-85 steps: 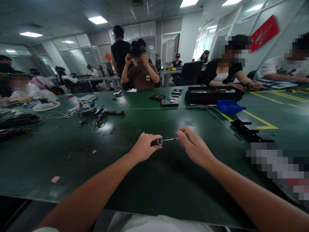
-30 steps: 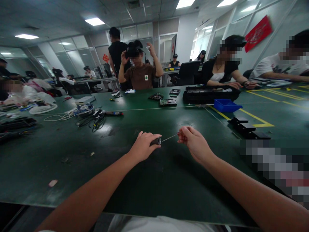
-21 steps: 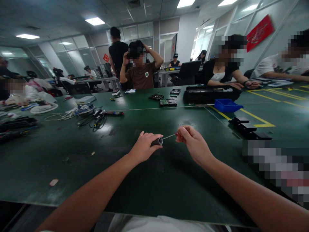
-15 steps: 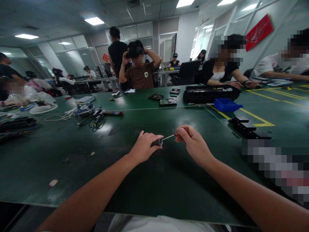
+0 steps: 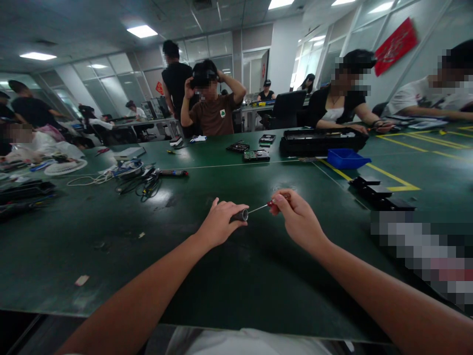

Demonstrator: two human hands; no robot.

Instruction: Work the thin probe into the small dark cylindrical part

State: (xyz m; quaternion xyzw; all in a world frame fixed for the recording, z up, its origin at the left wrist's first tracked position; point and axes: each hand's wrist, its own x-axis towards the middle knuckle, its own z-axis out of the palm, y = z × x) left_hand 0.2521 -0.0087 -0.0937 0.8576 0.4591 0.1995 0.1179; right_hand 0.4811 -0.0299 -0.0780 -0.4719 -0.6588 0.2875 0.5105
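In the head view, your left hand (image 5: 217, 225) has its thumb and fingers closed around a short dark cylinder (image 5: 239, 215), its round end facing your right hand (image 5: 297, 217). Your right hand pinches a red-handled screwdriver (image 5: 258, 208) by its handle, the thin shaft slanting down to that end; whether the tip touches it, you cannot tell. Both are held above the bench (image 5: 236, 296), between your forearms. The cylinder looks stiff and light, perhaps slick around its curved side, so a grip around the barrel, clear of the rim, should suit it. The screwdriver is probably light too, best taken by the handle, as its slim shaft would roll between fingertips
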